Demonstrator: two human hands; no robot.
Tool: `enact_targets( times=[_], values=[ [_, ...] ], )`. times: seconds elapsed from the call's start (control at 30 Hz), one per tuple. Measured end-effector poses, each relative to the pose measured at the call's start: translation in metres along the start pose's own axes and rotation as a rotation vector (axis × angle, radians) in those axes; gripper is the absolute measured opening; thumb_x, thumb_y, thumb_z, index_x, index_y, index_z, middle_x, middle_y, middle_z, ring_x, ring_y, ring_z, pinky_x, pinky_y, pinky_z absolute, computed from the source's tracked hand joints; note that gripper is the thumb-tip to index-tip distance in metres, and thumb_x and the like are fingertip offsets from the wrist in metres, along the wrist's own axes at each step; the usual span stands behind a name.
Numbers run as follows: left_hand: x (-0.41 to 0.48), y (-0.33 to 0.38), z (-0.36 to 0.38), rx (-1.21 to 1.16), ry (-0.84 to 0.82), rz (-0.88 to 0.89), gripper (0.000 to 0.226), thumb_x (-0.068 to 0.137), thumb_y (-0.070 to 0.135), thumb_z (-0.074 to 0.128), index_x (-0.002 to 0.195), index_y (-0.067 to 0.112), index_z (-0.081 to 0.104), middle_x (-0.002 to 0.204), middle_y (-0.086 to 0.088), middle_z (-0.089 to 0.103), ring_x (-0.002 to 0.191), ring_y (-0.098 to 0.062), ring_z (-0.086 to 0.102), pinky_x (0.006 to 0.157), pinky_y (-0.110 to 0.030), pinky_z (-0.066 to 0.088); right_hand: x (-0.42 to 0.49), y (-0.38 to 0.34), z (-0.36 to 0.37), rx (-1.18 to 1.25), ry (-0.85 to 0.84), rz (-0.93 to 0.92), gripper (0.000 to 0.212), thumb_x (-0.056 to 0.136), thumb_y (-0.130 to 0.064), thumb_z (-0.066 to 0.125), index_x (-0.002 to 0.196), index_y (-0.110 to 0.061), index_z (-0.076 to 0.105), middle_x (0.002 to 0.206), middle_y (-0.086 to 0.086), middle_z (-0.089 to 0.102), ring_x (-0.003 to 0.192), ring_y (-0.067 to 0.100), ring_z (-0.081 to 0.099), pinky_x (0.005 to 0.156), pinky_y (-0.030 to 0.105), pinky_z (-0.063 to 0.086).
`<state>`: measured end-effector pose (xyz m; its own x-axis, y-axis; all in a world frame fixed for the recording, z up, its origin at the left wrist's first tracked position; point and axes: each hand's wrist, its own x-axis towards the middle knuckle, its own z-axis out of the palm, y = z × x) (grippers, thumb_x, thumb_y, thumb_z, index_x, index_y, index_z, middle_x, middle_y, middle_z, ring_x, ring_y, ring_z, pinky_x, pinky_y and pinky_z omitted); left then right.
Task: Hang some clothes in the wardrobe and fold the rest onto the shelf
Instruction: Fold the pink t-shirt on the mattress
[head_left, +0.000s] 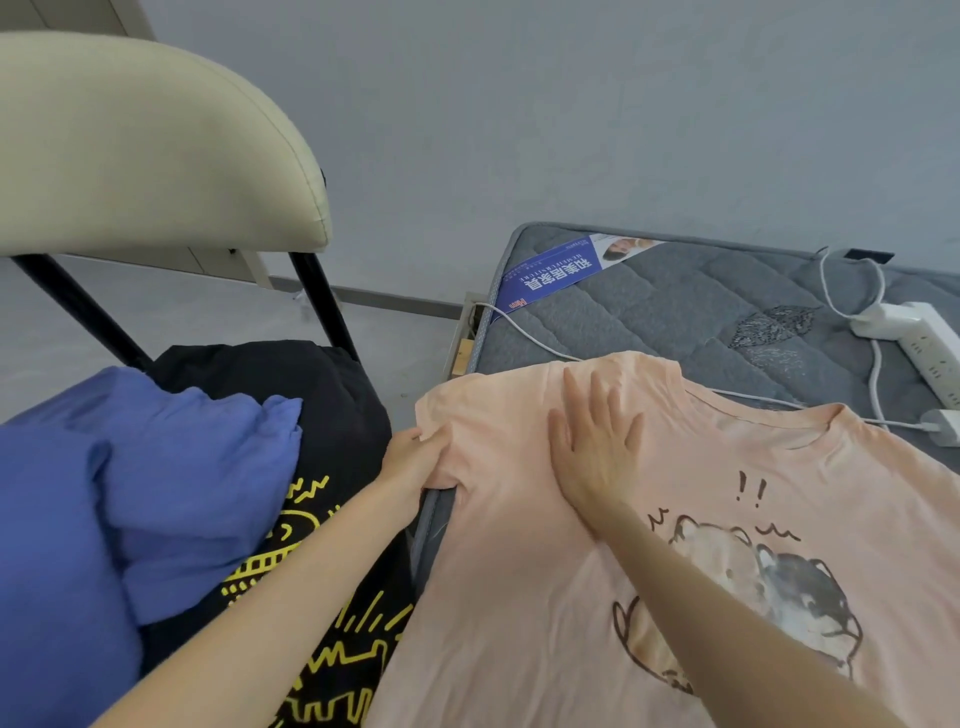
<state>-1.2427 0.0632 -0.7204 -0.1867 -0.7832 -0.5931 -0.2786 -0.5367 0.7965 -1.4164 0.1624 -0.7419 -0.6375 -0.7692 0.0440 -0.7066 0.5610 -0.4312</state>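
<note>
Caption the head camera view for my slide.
A peach T-shirt on the mattress, the right hand pressing it flat, the left hand gripping its sleeve.

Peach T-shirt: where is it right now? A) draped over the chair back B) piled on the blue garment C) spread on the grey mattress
C: the peach T-shirt lies print-up on the grey mattress, the right hand flat on it, the left hand pinching its sleeve.

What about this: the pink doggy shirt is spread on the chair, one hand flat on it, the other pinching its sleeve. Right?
Not quite. The head view shows the shirt spread on the mattress, not the chair. The right hand lies flat on it and the left hand pinches its sleeve.
</note>
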Motion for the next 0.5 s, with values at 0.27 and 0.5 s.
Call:
enact_targets(
  times=[0.27, 0.5],
  values=[
    [-0.03, -0.012, -0.013, 0.332, 0.231, 0.403, 0.039, 0.089, 0.006, 0.057, 0.126, 0.011, 0.048, 0.11, -0.011, 0.059, 0.099, -0.02, 0.054, 0.079, -0.028, 0.042, -0.062, -0.026, 0.007, -0.088, -0.159, -0.201, 0.048, 0.1, -0.05, 0.014, 0.147, -0.051, 0.004, 0.16, -0.01, -0.005, 0.146, 0.015, -0.012, 0.115, 0.049, -0.015],
    [-0.023, -0.01, -0.009, 0.384, 0.108, 0.21, 0.053, 0.095, 0.017, 0.048, 0.144, 0.01, 0.028, 0.129, -0.011, 0.052, 0.118, -0.027, 0.05, 0.088, -0.031, 0.04, -0.058, -0.024, 0.01, -0.163, -0.163, -0.213, 0.05, 0.1, -0.046, 0.011, 0.148, -0.045, -0.004, 0.16, -0.009, -0.007, 0.147, 0.016, -0.011, 0.116, 0.05, -0.013]
  ],
)
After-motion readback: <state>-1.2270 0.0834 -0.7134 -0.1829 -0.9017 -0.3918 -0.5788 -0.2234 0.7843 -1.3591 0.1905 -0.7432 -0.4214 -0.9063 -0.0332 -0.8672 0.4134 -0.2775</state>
